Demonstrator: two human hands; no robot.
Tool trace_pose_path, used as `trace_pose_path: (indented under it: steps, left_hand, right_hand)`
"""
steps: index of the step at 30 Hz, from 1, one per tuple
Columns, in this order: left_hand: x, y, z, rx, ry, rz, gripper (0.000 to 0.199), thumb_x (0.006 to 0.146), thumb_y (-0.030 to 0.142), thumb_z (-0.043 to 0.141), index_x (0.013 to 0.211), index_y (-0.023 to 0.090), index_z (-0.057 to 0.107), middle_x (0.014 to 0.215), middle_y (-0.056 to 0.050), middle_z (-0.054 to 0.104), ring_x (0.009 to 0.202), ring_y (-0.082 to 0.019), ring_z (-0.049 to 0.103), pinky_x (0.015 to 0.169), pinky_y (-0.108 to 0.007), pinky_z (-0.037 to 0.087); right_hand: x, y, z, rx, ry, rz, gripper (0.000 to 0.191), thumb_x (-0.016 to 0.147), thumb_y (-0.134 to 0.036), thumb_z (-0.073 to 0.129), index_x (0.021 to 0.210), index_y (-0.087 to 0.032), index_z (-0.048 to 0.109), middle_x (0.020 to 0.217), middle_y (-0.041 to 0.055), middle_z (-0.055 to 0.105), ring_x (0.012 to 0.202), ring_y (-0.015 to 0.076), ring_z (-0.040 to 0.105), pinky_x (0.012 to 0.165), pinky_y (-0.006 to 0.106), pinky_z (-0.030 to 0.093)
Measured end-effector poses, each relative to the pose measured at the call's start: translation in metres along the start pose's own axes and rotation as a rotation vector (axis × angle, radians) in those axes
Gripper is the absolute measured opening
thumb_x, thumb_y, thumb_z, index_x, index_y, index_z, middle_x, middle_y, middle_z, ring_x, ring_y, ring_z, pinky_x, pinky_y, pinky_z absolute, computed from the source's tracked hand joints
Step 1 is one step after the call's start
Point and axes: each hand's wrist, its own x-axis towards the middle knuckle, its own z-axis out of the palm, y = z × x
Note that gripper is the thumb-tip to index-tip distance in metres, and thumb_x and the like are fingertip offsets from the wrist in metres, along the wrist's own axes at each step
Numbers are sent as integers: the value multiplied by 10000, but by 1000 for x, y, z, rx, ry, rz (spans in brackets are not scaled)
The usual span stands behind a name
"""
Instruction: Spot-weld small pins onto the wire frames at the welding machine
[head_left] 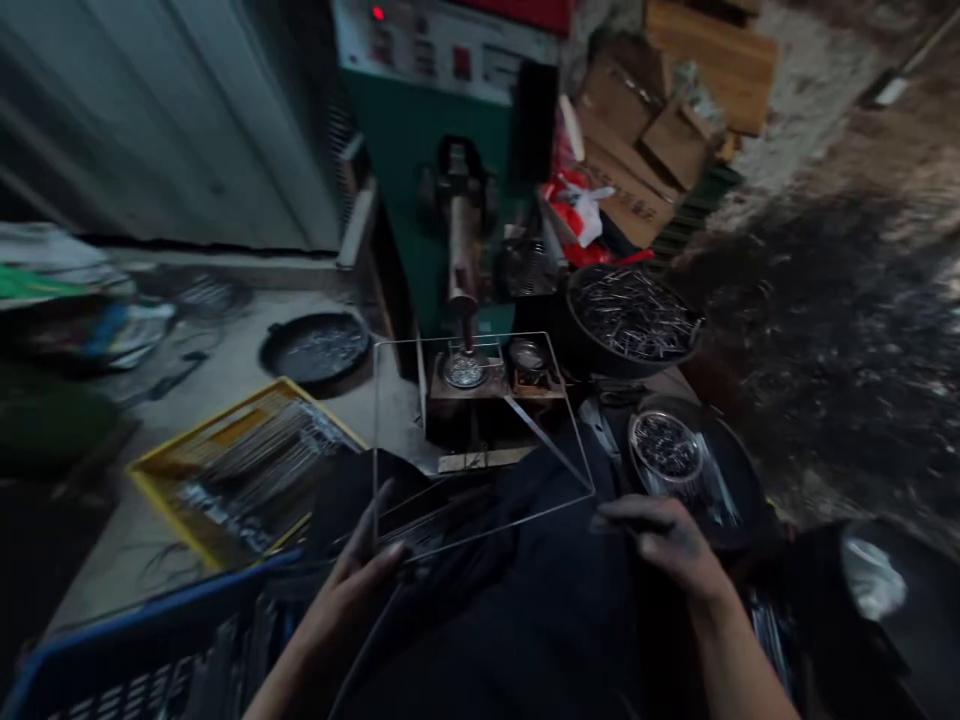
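Observation:
A thin rectangular wire frame (486,527) is held tilted over my lap, its far side over the machine's small work plate (480,388). My left hand (360,575) grips its near left corner between thumb and fingers. Close to the near right corner is my right hand (671,545), fingers drawn together in a pinch; whether anything is between them is too dark to make out. A flat metal strip (546,437) runs from the work plate toward that same corner. Above the plate, the machine's copper-coloured rod (463,250) points down at a round metal piece (465,370).
A yellow crate (169,515) of wire parts lies left, near a dark pan (315,350). To the right stand a basin (634,365) heaped with metal pieces and a bowl (666,447) of small parts. A blue crate (142,610) is at lower left. Cardboard (630,150) leans behind.

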Motion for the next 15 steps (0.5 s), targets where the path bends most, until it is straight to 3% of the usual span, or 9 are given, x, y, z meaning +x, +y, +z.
trace_pose_path:
  steps: [3, 7, 11, 15]
  left_hand:
    - [-1, 1, -4, 6, -35, 18, 988, 754, 317, 818, 1560, 295, 246, 827, -49, 713, 693, -222, 689, 632, -282, 544]
    - [1, 0, -11, -16, -120, 38, 962, 828, 325, 753, 1578, 280, 151, 759, -57, 692, 662, -215, 666, 610, -281, 524]
    - [-1, -1, -21, -9, -106, 41, 973, 829, 319, 749, 1578, 300, 128, 778, -53, 694, 682, -221, 678, 621, -271, 519]
    - [2, -3, -28, -22, -121, 31, 996, 827, 339, 749, 1580, 291, 100, 750, -45, 682, 676, -226, 677, 618, -274, 514]
  right_hand:
    - [49, -2, 60, -248, -281, -57, 569, 862, -480, 705, 1369, -246, 594, 1339, 105, 632, 1265, 291, 574, 1093, 442, 436]
    - [80, 28, 107, -764, -392, -110, 686, 911, -284, 651, 1529, -241, 357, 1513, 113, 451, 1437, 276, 362, 1180, 541, 289]
    - [76, 53, 122, -1046, -392, -175, 752, 870, -4, 473, 1560, -226, 273, 1512, 102, 454, 1456, 233, 327, 1162, 519, 350]
    - [73, 53, 118, -1037, -341, -342, 754, 894, -13, 460, 1579, -212, 213, 1493, 96, 482, 1438, 216, 360, 1118, 400, 450]
